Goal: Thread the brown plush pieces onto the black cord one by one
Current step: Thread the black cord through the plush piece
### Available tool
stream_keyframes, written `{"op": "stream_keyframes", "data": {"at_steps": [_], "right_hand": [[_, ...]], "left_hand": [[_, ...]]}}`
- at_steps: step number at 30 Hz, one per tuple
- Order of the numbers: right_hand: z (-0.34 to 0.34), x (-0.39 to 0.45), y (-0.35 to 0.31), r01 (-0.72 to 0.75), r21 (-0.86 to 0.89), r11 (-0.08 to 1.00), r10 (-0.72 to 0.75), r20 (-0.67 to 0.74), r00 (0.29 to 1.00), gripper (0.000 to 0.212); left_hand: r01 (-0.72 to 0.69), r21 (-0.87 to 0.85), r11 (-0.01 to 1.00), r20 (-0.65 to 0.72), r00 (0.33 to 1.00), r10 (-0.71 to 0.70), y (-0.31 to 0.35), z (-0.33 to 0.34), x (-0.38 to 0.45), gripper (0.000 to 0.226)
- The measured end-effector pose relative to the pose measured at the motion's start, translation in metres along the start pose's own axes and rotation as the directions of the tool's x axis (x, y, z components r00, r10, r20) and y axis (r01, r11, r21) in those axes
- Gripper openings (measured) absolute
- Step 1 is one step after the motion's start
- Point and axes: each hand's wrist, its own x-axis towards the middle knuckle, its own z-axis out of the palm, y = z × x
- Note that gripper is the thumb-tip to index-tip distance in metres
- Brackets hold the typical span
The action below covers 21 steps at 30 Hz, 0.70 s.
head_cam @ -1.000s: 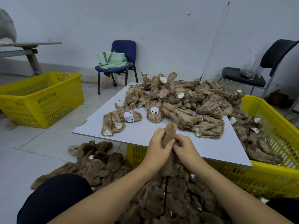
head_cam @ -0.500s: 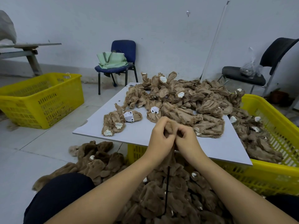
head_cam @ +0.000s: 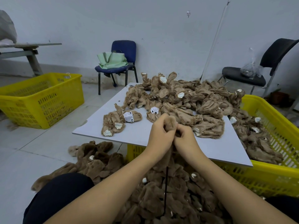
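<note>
We see both hands raised together over the near edge of the white board. The left hand has its fingers curled round a brown plush piece, whose rounded top pokes out above the fist. The right hand is pressed against the left, fingers curled and pinching the same piece lower down; the exact pinch point is hidden between the hands. A black cord hangs straight down below the hands, over a heap of darker brown plush pieces lying on the floor and the lap. Where the cord's upper end sits inside the grip we cannot tell.

On the board lies a pile of lighter tan plush pieces, some showing white patches, with a small separate cluster toward the left edge. The board rests on a yellow crate holding more tan pieces. A second yellow crate stands on the floor to the left. A blue chair carrying a green bag stands by the wall; a black chair stands to the right.
</note>
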Motion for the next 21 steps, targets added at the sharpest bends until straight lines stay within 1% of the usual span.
{"op": "stream_keyframes", "data": {"at_steps": [2, 3, 5, 6, 8, 10, 11, 15, 17, 19, 21], "right_hand": [[-0.003, 0.003, -0.004, 0.033, 0.028, 0.999, -0.033, -0.007, 0.999, 0.046], [-0.003, 0.004, -0.004, 0.035, 0.035, 0.999, -0.035, -0.008, 0.999, 0.048], [-0.002, 0.003, 0.0, 0.021, 0.012, 1.0, -0.02, -0.014, 1.0, 0.048], [0.001, 0.002, 0.004, -0.009, -0.012, 1.0, 0.009, -0.014, 1.0, 0.046], [0.006, -0.004, 0.015, -0.135, -0.059, 0.989, 0.137, 0.031, 0.99, 0.042], [0.011, -0.011, 0.026, -0.226, -0.124, 0.966, 0.239, 0.103, 0.966, 0.041], [0.013, -0.014, 0.03, -0.242, -0.158, 0.957, 0.262, 0.122, 0.957, 0.039], [0.012, -0.013, 0.028, -0.241, -0.248, 0.938, 0.279, 0.134, 0.951, 0.035], [0.012, -0.012, 0.023, -0.23, -0.27, 0.935, 0.278, 0.157, 0.948, 0.029], [0.013, -0.012, 0.018, -0.217, -0.245, 0.945, 0.256, 0.14, 0.956, 0.023], [0.013, -0.01, 0.011, -0.215, -0.185, 0.959, 0.235, 0.091, 0.968, 0.017]], "left_hand": [[-0.14, 0.065, 0.988, 0.029, 0.99, 0.139, 0.003, -0.001, 0.004, 0.039], [-0.183, 0.084, 0.98, 0.049, 0.983, 0.179, 0.003, -0.001, 0.006, 0.038], [-0.2, 0.079, 0.977, 0.075, 0.978, 0.195, -0.002, -0.001, 0.006, 0.038], [-0.162, 0.071, 0.984, 0.084, 0.984, 0.156, -0.007, -0.001, 0.005, 0.039], [0.014, 0.064, 0.998, 0.127, 0.992, -0.022, -0.021, -0.001, -0.001, 0.037], [0.206, 0.09, 0.974, 0.169, 0.961, -0.219, -0.033, 0.0, -0.009, 0.024], [0.259, 0.098, 0.961, 0.166, 0.948, -0.272, -0.038, 0.002, -0.012, 0.018], [0.384, 0.048, 0.922, 0.134, 0.912, -0.387, -0.038, 0.006, -0.009, 0.01], [0.43, 0.022, 0.903, 0.091, 0.898, -0.43, -0.031, 0.004, -0.002, 0.023], [0.413, -0.033, 0.91, 0.046, 0.91, -0.411, -0.02, 0.002, 0.004, 0.043], [0.37, -0.085, 0.925, 0.038, 0.929, -0.368, -0.009, 0.001, 0.009, 0.046]]}}
